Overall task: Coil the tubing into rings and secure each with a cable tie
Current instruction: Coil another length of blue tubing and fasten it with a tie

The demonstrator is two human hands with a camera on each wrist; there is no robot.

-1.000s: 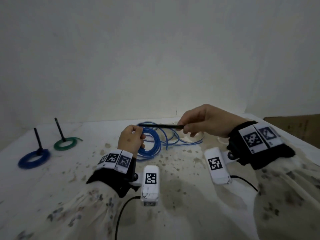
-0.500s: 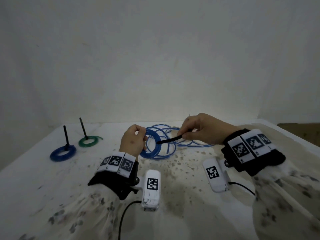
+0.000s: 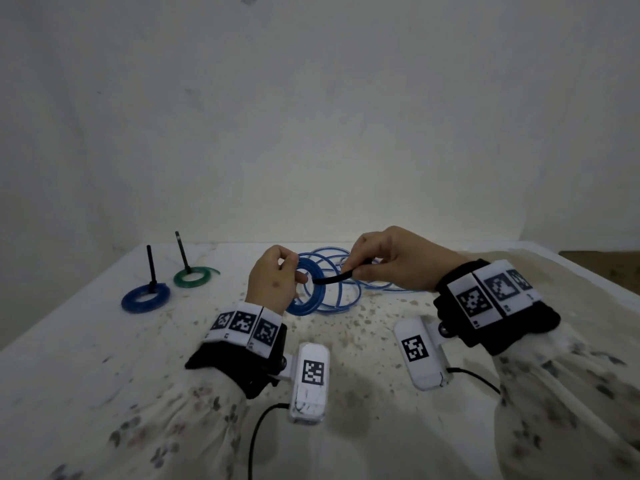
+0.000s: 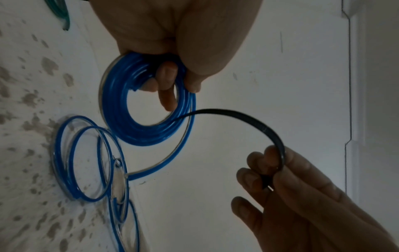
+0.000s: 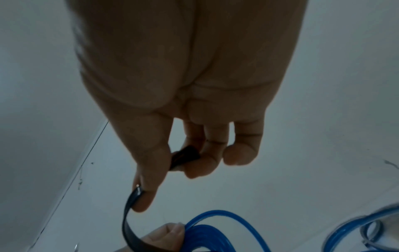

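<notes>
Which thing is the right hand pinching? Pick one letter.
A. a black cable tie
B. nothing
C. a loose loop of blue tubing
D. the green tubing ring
A: the right hand pinches a black cable tie between thumb and fingers, and the tie arcs toward the blue coil that the left hand grips; the green ring lies apart on the table.

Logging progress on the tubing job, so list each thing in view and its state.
blue coil: wound, held upright, untied
cable tie: bent, tip at the coil, not looped
loose blue tubing: uncoiled on table
dark blue ring: coiled, tied
green ring: coiled, tied
left hand: grips coil
right hand: pinches tie
</notes>
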